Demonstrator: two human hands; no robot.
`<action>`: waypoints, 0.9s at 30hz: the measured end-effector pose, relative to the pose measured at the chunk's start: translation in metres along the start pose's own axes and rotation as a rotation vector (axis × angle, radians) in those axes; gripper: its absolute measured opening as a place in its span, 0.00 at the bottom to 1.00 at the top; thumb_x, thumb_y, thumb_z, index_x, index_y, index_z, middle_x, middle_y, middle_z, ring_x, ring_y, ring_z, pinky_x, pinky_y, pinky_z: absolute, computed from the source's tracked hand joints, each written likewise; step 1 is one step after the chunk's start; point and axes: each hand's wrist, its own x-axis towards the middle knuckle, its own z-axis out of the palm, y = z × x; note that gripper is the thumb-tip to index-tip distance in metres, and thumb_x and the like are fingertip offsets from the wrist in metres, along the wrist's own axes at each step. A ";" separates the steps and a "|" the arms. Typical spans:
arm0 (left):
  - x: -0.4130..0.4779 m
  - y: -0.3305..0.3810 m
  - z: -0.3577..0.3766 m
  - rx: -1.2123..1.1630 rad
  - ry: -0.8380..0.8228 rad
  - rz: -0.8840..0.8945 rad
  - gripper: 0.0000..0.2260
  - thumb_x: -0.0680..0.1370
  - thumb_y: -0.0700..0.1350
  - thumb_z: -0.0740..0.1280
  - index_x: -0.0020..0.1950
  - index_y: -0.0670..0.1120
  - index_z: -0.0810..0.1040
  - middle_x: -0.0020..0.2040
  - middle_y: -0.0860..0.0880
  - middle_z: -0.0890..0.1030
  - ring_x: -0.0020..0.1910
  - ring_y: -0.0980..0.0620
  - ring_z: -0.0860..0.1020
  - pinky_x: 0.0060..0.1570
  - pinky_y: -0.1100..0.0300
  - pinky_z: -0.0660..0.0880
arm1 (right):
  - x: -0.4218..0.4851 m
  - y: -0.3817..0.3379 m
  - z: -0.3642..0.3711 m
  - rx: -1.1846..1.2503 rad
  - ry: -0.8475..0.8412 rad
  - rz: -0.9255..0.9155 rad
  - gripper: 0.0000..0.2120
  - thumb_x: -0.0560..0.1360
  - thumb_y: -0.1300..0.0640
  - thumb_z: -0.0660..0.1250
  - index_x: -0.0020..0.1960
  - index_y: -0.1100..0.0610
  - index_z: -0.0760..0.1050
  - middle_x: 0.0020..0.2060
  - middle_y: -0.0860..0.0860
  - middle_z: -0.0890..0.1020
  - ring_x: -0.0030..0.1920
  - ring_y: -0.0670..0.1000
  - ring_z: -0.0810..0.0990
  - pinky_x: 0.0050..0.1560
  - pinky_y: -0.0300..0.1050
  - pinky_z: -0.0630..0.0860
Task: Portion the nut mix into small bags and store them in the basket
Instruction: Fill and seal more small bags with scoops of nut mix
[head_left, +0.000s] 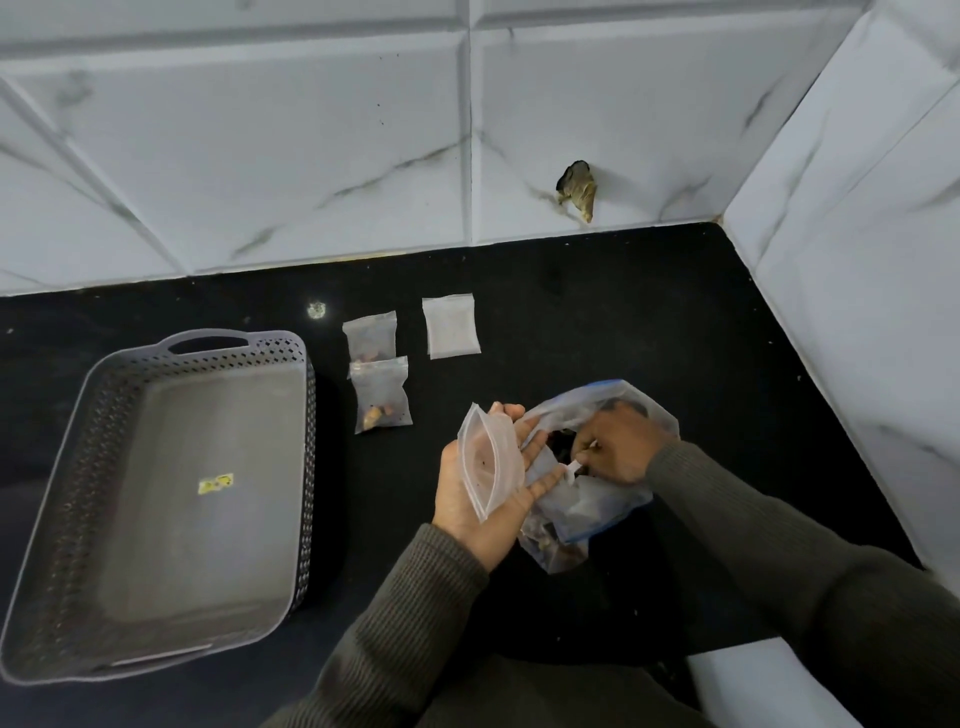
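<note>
The step in hand looks like the filling of one more small bag. The left hand lies palm up with its fingers straight and spread, and the small bag rests on this palm with its mouth turned to the far side and a little open. The right hand is just to the right of it, inside the mouth of the large bag, with its fingers curled and pinching a small white tool. This is perhaps a scoop, but the view is too blurred to be sure. The nut mix is in the large bag, on the black counter in front of the person. To do this step well, I think the left thumb should pull the mouth of the small bag wider before the nuts come, and the small bag should stay close over the large one, so that any nut that falls goes back into the mix. The portion should match the two filled bags lying to the left. One empty bag waits further away, and the basket at the far left has no bag in it yet.
</note>
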 end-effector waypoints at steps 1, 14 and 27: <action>-0.003 0.001 0.003 0.012 0.002 0.007 0.11 0.69 0.51 0.67 0.39 0.48 0.88 0.62 0.38 0.81 0.68 0.40 0.74 0.62 0.35 0.73 | -0.001 0.000 -0.001 0.009 0.014 0.015 0.10 0.78 0.51 0.62 0.48 0.50 0.82 0.49 0.47 0.81 0.51 0.47 0.77 0.59 0.47 0.74; -0.026 0.007 0.025 0.131 -0.002 0.043 0.12 0.68 0.52 0.66 0.36 0.48 0.86 0.61 0.40 0.79 0.64 0.44 0.76 0.74 0.40 0.64 | -0.032 -0.015 0.011 -0.196 0.110 0.097 0.13 0.79 0.47 0.60 0.57 0.51 0.77 0.59 0.50 0.75 0.65 0.53 0.69 0.69 0.52 0.65; -0.035 0.005 0.025 0.011 0.005 0.009 0.12 0.71 0.48 0.66 0.34 0.43 0.85 0.46 0.42 0.83 0.47 0.47 0.81 0.53 0.52 0.77 | -0.080 -0.027 0.013 0.292 0.209 0.142 0.05 0.80 0.57 0.58 0.47 0.54 0.71 0.46 0.49 0.75 0.42 0.43 0.74 0.39 0.35 0.67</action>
